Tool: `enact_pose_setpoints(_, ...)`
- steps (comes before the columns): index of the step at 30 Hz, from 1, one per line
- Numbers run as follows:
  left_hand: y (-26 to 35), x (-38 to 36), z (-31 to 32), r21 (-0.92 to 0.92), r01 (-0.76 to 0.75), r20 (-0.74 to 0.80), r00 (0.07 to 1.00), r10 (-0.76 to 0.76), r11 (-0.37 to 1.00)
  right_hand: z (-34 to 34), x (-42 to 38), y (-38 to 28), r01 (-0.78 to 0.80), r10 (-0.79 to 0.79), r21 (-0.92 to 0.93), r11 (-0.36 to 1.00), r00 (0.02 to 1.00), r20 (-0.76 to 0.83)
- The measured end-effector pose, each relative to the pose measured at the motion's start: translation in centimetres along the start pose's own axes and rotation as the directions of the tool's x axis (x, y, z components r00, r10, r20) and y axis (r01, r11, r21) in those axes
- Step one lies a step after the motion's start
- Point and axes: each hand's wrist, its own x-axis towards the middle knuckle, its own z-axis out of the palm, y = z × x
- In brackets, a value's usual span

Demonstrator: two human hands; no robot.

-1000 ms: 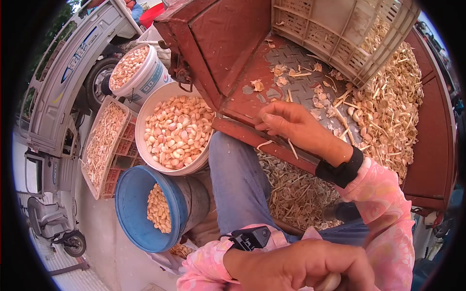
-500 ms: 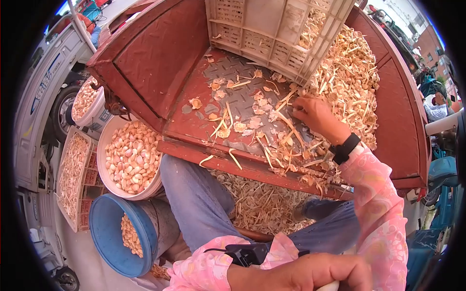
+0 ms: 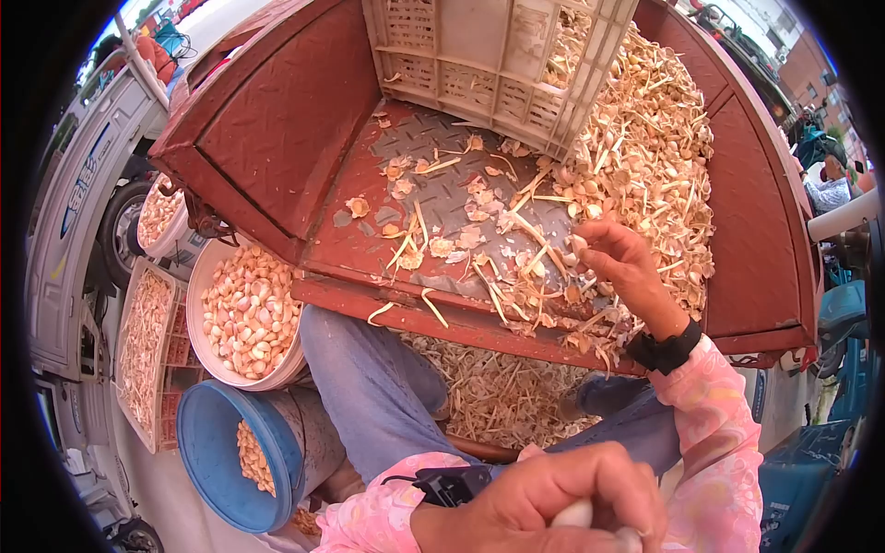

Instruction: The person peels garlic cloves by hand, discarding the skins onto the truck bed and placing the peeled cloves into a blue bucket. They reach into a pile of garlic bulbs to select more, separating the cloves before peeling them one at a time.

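Note:
My left hand (image 3: 544, 493), close to the camera at the bottom, is curled closed around pale garlic cloves (image 3: 575, 514) that show between its fingers. Out over the red cart bed (image 3: 355, 244), my right hand (image 3: 631, 267), with a black band at the wrist, pinches a small garlic clove (image 3: 575, 247) between thumb and fingers. Just beyond it rises a heap of garlic cloves and dry stalks (image 3: 654, 166). Loose skins and stalk bits (image 3: 479, 198) lie scattered on the bed to the left of that hand.
A whitish plastic crate (image 3: 498, 60) stands tilted on the bed. On my left are a white bucket of cloves (image 3: 192, 309), a blue bucket (image 3: 198, 461) partly filled, a crate of garlic pieces (image 3: 175, 355) and another bucket (image 3: 172, 241). Litter (image 3: 502, 392) covers the ground between my legs.
My right hand has drawn back from the heap's edge, slightly down and right, and a clove now shows in its fingertips. My left hand has shifted left and up, exposing the cloves more.

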Motion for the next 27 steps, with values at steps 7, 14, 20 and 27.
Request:
enact_pose_setpoints(7, 17.6, -11.7, -11.5, 0.894, -0.111, -0.418, 0.141, 0.897, 0.434, 0.6, -3.4, -2.2, 0.038, -0.088, 0.341, 0.939, 0.987, 0.131)
enact_pose_setpoints(14, 24.5, -22.9, -22.3, 0.245, 0.940, -0.058, 0.260, 0.964, -0.239, 3.2, -9.3, -9.9, 0.463, -0.698, 0.534, 0.708, 0.578, 0.423)
enact_pose_setpoints(20, 11.2, 1.0, -11.3, 0.836, 0.361, 0.037, 0.714, 0.700, -0.413, 2.8, -10.8, -12.7, 0.584, -0.778, 0.516, 0.627, 0.508, 0.370)
enact_pose_setpoints(27, 1.0, 13.7, -17.3, 0.638, 0.374, -0.196, 0.924, 0.328, -0.673, 2.0, -12.4, -13.0, 0.641, -0.781, 0.447, 0.623, 0.539, 0.316)
